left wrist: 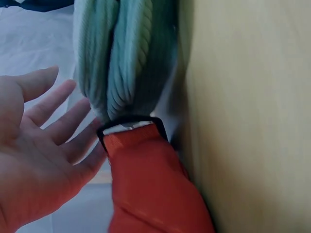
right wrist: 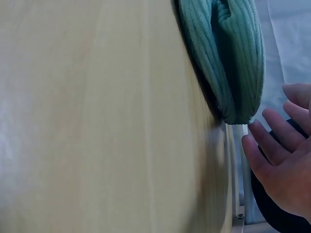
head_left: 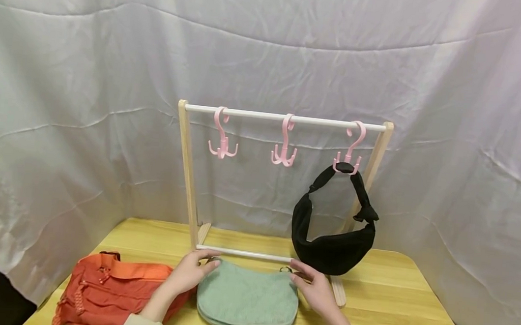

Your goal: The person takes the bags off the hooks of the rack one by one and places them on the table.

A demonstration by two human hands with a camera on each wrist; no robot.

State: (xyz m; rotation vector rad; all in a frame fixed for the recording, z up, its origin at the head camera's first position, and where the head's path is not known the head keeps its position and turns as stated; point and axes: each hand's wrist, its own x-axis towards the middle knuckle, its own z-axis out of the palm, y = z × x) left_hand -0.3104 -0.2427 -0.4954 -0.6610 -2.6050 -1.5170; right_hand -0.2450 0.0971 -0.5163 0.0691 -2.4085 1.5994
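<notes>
The left hand (head_left: 191,271) and right hand (head_left: 317,290), fingers loosely spread and gripping nothing, flank the upper corners of a green ribbed-fabric handbag (head_left: 247,298) on the yellow wood-grain table (head_left: 396,301), before a white-barred wooden rack (head_left: 188,177) with 3 pink hooks (head_left: 284,140).

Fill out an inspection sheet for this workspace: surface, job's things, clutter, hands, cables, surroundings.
Surface: wood-grain table.
Job's things: green bag on the table between the hands; red-orange bag to its left; white-barred rack behind, with three pink hooks; black bag hanging from the rightmost, the other two unused.
Clutter: nothing seen beyond these.
Hands: left hand and right hand at the green bag's upper corners, fingers extended; firm contact unclear.
Cables: nothing seen.
Surroundings: pale, wrinkled cloth behind and at both sides.
</notes>
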